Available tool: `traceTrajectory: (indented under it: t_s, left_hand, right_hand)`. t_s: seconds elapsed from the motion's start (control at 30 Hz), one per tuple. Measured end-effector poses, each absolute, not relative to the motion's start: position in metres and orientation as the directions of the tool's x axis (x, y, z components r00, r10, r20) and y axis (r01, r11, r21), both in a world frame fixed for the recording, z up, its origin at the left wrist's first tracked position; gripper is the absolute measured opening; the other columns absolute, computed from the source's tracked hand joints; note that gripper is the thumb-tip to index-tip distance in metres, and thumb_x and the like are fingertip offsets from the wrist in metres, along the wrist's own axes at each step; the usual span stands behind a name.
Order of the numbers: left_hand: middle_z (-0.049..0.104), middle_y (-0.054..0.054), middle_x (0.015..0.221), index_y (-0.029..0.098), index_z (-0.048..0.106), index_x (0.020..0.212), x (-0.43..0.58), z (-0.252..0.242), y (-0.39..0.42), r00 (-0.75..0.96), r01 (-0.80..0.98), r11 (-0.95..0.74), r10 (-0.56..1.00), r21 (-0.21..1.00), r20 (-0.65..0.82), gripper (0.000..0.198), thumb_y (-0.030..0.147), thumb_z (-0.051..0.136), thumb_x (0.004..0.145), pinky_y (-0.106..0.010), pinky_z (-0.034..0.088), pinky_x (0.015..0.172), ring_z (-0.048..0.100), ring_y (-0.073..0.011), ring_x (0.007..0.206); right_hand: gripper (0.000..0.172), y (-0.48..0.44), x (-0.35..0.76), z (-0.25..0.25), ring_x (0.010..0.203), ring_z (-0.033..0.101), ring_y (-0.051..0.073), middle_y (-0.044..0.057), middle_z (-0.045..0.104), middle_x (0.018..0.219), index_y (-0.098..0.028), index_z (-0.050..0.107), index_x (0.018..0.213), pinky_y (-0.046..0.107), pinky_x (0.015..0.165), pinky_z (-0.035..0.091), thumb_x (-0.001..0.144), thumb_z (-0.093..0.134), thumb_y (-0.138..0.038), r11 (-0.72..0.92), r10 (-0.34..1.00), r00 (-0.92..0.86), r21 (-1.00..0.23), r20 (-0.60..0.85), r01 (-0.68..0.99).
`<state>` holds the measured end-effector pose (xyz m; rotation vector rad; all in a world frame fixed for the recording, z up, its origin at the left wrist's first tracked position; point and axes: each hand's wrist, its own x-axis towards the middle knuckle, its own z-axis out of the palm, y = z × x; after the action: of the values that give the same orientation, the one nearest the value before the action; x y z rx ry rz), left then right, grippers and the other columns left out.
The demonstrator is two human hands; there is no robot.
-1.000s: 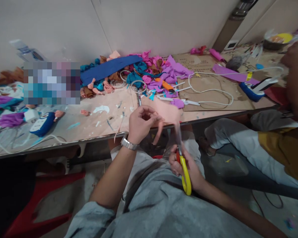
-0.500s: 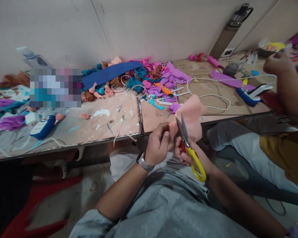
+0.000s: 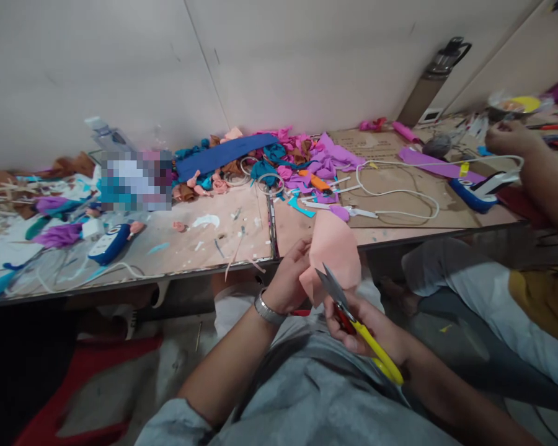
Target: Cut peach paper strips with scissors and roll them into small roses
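My left hand [image 3: 288, 280] pinches the left edge of a peach-pink sheet [image 3: 335, 248], held upright just in front of the table edge. My right hand [image 3: 369, 328] grips yellow-handled scissors [image 3: 353, 319]. Their blades are parted and point up-left into the sheet's lower edge. A metal watch [image 3: 268, 308] is on my left wrist. Both hands hover over my lap, below the table.
The plywood table [image 3: 190, 241] holds a heap of blue, purple and pink scraps [image 3: 279, 158], wire rings, a white cable [image 3: 400, 186] and blue glue guns [image 3: 109, 243]. A seated person at right reaches a hand [image 3: 509, 137] over the table. A red stool [image 3: 74, 396] stands lower left.
My hands and the sheet dropped slightly and shifted; the scissors tilted from nearly upright to pointing up-left into the sheet's lower edge. The other person's hand moved further over the table.
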<state>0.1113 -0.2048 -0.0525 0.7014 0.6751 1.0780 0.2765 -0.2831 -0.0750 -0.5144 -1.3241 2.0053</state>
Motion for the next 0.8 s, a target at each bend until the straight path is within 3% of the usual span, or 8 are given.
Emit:
traceTrajectory:
  t_s: [0.2, 0.4, 0.5, 0.63, 0.7, 0.8]
  left_hand:
    - [0.064, 0.0, 0.1, 0.021, 0.063, 0.098, 0.096, -0.036, -0.186, 0.09, -0.586, 0.082, 0.995, 0.806, -0.036, 0.039, 0.018, 0.084, 0.066, -0.021, 0.048, 0.079, 0.06, -0.0101, 0.086]
    - [0.06, -0.001, 0.097, 0.02, 0.06, 0.088, 0.076, -0.026, -0.162, -0.225, -0.433, -0.28, 0.954, 0.857, 0.198, 0.027, 0.014, 0.078, 0.069, -0.022, 0.048, 0.086, 0.059, -0.0109, 0.091]
    - [0.06, -0.002, 0.099, 0.022, 0.059, 0.09, 0.07, -0.029, -0.155, -0.286, -0.309, -0.39, 0.908, 0.867, 0.307, 0.026, 0.016, 0.076, 0.071, -0.025, 0.049, 0.088, 0.059, -0.0122, 0.092]
    - [0.06, -0.002, 0.099, 0.021, 0.059, 0.091, 0.069, -0.035, -0.16, -0.289, -0.177, -0.479, 0.86, 0.86, 0.42, 0.022, 0.015, 0.073, 0.075, -0.025, 0.049, 0.089, 0.06, -0.0134, 0.095]
    - [0.061, -0.003, 0.098, 0.021, 0.06, 0.092, 0.072, -0.039, -0.169, -0.237, -0.146, -0.506, 0.852, 0.85, 0.466, 0.02, 0.014, 0.072, 0.079, -0.025, 0.049, 0.088, 0.06, -0.0134, 0.097]
    - [0.061, -0.004, 0.1, 0.021, 0.061, 0.094, 0.077, -0.044, -0.188, -0.134, -0.137, -0.513, 0.857, 0.847, 0.497, 0.016, 0.013, 0.07, 0.084, -0.024, 0.049, 0.087, 0.06, -0.0133, 0.099]
  right_hand:
    - [0.038, -0.286, 0.273, -0.08, 0.061, 0.033, 0.007, -0.006, 0.042, 0.076, -0.022, 0.045, 0.111, 0.02, 0.056, 0.027, 0.091, 0.07, -0.043, -0.229, 0.723, -0.691, -0.943, 0.0, -0.24]
    - [0.042, -0.295, 0.266, -0.085, 0.061, 0.032, 0.008, -0.005, 0.042, 0.078, -0.022, 0.046, 0.111, 0.022, 0.055, 0.027, 0.089, 0.07, -0.048, -0.219, 0.705, -0.707, -0.965, -0.054, -0.144]
    - [0.044, -0.3, 0.265, -0.084, 0.063, 0.033, 0.009, -0.004, 0.043, 0.079, -0.022, 0.047, 0.11, 0.023, 0.057, 0.029, 0.087, 0.071, -0.051, -0.235, 0.663, -0.746, -0.964, -0.067, -0.123]
    - [0.047, -0.305, 0.267, -0.074, 0.061, 0.036, 0.009, -0.004, 0.046, 0.076, -0.024, 0.046, 0.108, 0.022, 0.055, 0.029, 0.085, 0.071, -0.056, -0.286, 0.642, -0.767, -0.931, -0.009, -0.228]
    - [0.045, -0.303, 0.268, -0.066, 0.061, 0.043, 0.011, -0.002, 0.051, 0.075, -0.025, 0.048, 0.105, 0.024, 0.055, 0.033, 0.084, 0.073, -0.056, -0.212, 0.775, -0.632, -0.937, 0.013, -0.279]
    - [0.04, -0.287, 0.271, -0.058, 0.066, 0.053, 0.015, 0.001, 0.06, 0.082, -0.029, 0.046, 0.103, 0.026, 0.057, 0.039, 0.085, 0.075, -0.048, -0.011, 0.972, -0.227, -0.955, 0.059, -0.296]
